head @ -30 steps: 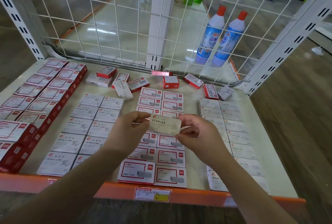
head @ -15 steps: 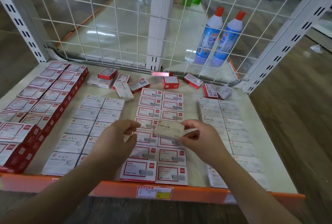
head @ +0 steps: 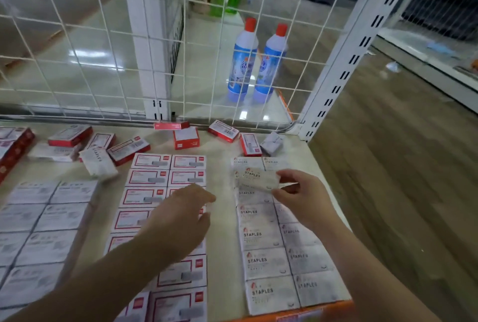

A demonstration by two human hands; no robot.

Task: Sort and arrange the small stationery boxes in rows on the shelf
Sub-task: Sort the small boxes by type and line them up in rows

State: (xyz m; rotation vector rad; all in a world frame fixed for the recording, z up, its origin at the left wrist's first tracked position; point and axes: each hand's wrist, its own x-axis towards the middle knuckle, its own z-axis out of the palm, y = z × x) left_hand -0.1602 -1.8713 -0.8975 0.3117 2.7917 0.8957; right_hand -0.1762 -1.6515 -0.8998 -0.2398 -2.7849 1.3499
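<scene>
The right hand pinches a staples box, long axis crosswise, above the right-hand rows; the left hand hovers open, farther off.

We lose the red-framed boxes under the left hand, and the paper-clip boxes run off the left edge (their print too blurred to read). The right hand covers some staples boxes.
</scene>
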